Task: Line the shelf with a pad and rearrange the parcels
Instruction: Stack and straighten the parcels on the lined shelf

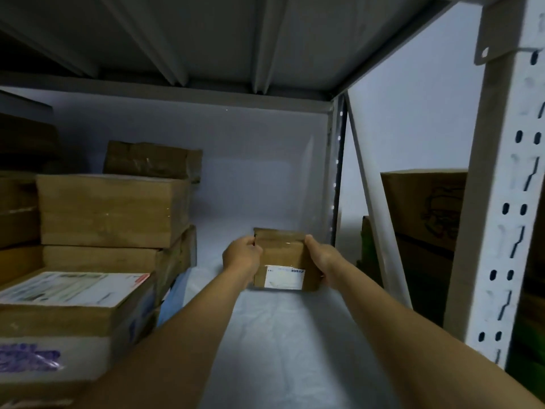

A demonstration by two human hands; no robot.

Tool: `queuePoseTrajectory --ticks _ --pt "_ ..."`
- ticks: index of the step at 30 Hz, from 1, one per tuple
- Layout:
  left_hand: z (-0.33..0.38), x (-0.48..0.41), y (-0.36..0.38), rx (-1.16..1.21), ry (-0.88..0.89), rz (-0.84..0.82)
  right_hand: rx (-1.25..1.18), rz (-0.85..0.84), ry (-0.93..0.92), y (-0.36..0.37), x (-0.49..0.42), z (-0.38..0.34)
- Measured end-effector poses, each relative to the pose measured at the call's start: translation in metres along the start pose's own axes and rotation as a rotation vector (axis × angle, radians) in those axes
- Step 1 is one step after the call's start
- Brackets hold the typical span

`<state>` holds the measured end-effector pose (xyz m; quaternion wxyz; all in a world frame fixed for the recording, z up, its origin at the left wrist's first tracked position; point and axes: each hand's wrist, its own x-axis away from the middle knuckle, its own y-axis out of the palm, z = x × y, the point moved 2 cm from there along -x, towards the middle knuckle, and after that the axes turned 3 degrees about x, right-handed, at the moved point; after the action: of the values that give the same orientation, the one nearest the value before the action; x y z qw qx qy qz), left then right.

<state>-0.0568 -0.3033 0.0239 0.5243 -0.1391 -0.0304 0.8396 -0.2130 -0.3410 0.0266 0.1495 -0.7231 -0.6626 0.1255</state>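
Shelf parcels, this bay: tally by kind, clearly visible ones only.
Held brown box: 1
Brown boxes stacked at left: 4
White parcel with purple print: 1
Total: 6; more boxes in shadow at far left, not countable.

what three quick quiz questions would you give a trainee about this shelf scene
1. True or false: only one hand holds the small box.
2. The white pad is: (A) spread flat beneath the small box, (B) rolled up, (C) hanging from above.
3. Fill in: the stack of boxes stands to the small box's ___.

Key: 1 false, the left hand and right hand both grip it; 2 A; 3 left.
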Motion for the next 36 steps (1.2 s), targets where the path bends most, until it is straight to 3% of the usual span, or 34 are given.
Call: queuePoseTrajectory --ticks 5,8,13,18,23,28,32,36 --pt "-0.035 -0.006 0.008 -0.209 -0.031 -0.051 0.138 0.012 -0.162 0.006 -0.007 0.021" --pt "-0.041 -0.012 0.008 -0.275 -0.064 -0.048 0.287 -0.072 -0.292 0.003 -0.008 0.020" --pt "-0.036 -0.009 0.010 -0.407 -0.087 -0.028 0.532 0.047 -0.329 0.004 -0.013 0.023" --pt "-0.024 0.000 0.007 -0.473 -0.096 -0.086 0.641 -0.010 -0.293 0.000 -0.009 0.017" --pt "0.033 0.034 -0.030 -0.323 0.111 -0.107 0.353 0.323 -0.451 0.007 0.030 -0.026" --pt "0.063 0.090 -0.121 -0.088 0.397 0.106 -0.114 0.027 -0.436 0.058 0.100 -0.067" --pt "0.046 0.130 -0.206 -0.206 0.438 0.379 -0.083 -0.315 -0.279 0.101 0.156 -0.067" --pt "0.020 0.157 -0.260 -0.322 0.514 0.538 -0.001 -0.356 -0.262 0.130 0.196 -0.064"
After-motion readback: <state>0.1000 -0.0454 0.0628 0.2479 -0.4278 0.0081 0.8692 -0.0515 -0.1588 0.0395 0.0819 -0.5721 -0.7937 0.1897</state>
